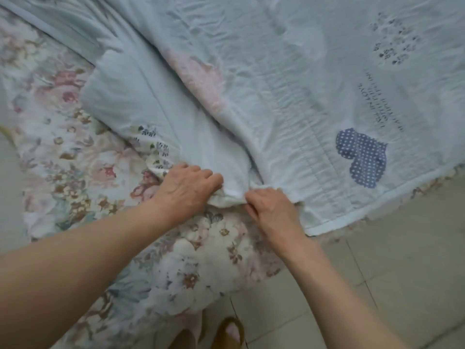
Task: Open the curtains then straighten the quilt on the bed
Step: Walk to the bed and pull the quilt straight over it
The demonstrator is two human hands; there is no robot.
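- Gripping the quilt (276, 84) edge, both hands work at the near side of the bed (83, 157).
- Left hand (187, 188): fingers curled shut over a bunched fold of the quilt edge, knuckles up, palm pressing down onto the cloth.
- Right hand (270, 206): just right of the left, fingers closed in a pinch on the same bunched edge; fingertips hidden in the fabric.
- Hands near each other, apart by a small puff of cloth between them.
- Quilt: pale blue, wrinkled, spread across the far and right part of the bed; deep creases run from the far left down toward the hands.
- Quilt's near edge runs from the hands off to the right, hanging a bit over the bed side above the floor (402, 260).
- Dotted blue heart patch (362, 157) on the quilt, right of the hands; dark printed text (380, 102) farther off, unreadable.
- Floral sheet (75, 172) bare on the left and near part of the bed, under both forearms.
- Tiled floor at near right.
- Slipper (230, 333) on a foot at the near edge, on the tiles beside the bed.
- Curtains not in view.
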